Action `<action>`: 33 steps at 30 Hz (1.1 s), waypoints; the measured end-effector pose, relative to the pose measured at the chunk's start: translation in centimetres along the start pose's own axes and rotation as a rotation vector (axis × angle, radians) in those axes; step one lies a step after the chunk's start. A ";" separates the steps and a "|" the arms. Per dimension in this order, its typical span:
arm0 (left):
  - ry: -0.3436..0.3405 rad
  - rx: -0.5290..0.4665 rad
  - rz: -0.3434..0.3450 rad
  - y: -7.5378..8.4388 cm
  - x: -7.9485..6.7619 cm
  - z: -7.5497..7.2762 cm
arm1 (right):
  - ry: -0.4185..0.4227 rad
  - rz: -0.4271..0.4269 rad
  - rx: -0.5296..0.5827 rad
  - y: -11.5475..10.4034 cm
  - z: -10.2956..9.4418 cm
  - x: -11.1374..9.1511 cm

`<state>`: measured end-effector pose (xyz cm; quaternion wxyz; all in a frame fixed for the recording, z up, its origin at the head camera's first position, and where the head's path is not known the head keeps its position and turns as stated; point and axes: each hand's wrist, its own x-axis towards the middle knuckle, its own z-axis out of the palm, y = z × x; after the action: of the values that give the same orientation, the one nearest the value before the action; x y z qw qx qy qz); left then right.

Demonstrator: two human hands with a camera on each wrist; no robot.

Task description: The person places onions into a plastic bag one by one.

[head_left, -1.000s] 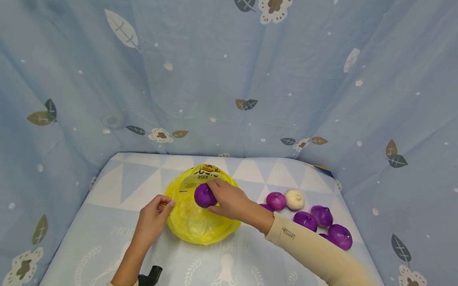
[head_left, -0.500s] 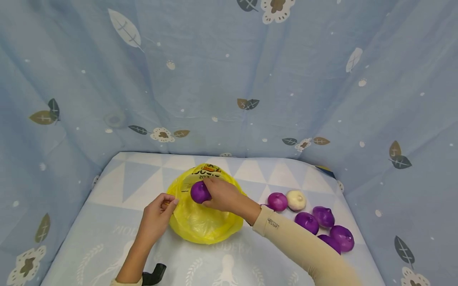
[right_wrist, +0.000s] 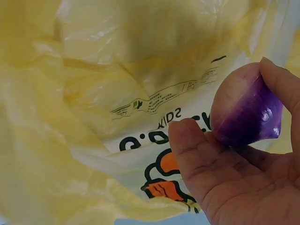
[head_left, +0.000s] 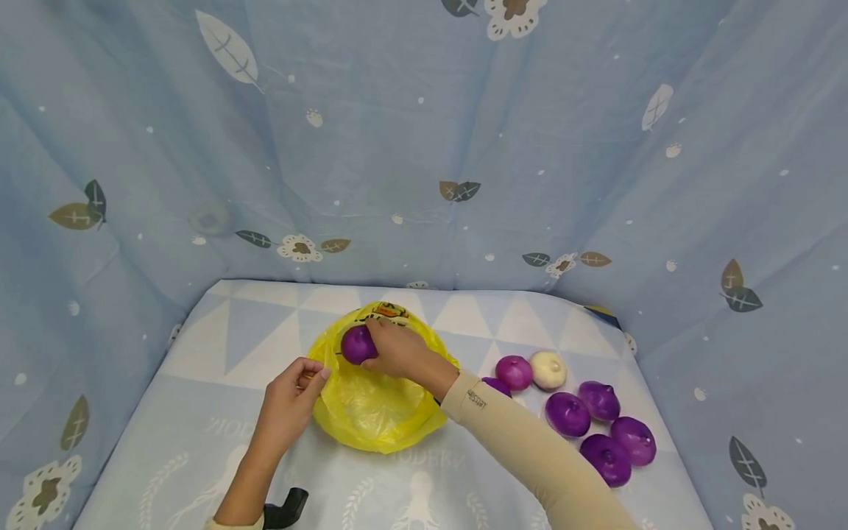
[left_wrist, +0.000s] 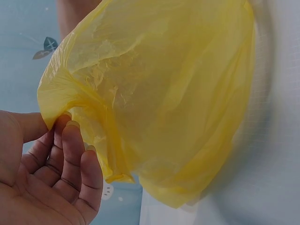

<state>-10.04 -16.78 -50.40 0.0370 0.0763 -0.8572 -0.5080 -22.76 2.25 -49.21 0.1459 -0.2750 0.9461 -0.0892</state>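
A yellow plastic bag (head_left: 374,423) stands with its mouth spread wide in the middle of the table. My left hand (head_left: 289,401) pinches its left rim between thumb and fingertips; the left wrist view shows the thin film (left_wrist: 159,108) bunched at that pinch. My right hand (head_left: 400,350) holds a purple onion (head_left: 356,345) over the bag's mouth, toward the far left side. In the right wrist view the onion (right_wrist: 243,110) sits between thumb and fingers, in front of the bag's printed wall (right_wrist: 154,101).
To the right lie several more purple onions (head_left: 567,414), a pinkish one (head_left: 514,373) and a cream-white one (head_left: 548,370). Another purple onion (head_left: 497,386) is partly hidden behind the right forearm. A blue patterned curtain (head_left: 424,132) surrounds the table (head_left: 258,338).
My right hand has moved the onion left and slightly away from me across the bag's mouth. My left hand keeps its pinch on the rim.
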 end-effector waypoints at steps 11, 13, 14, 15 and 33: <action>0.008 0.000 -0.005 -0.2 0.0 -0.2 | 0.007 0.047 0.011 -0.7 0.9 1.7; 0.004 -0.008 0.003 -0.1 0.0 -0.2 | 0.020 0.060 0.028 -0.6 1.3 2.1; 0.001 -0.012 0.005 -0.1 0.0 -0.2 | 0.027 0.065 0.041 -0.5 1.5 2.3; -0.002 -0.016 0.006 -0.1 0.0 -0.1 | 0.032 0.070 0.054 -0.4 1.8 2.5; 0.000 -0.015 -0.001 -0.4 0.1 -0.3 | 0.116 0.106 0.074 0.6 3.8 4.3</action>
<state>-10.10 -17.26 -50.62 0.0372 0.0765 -0.8533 -0.5145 -25.33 0.07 -53.92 0.1052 -0.2135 0.9622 -0.1320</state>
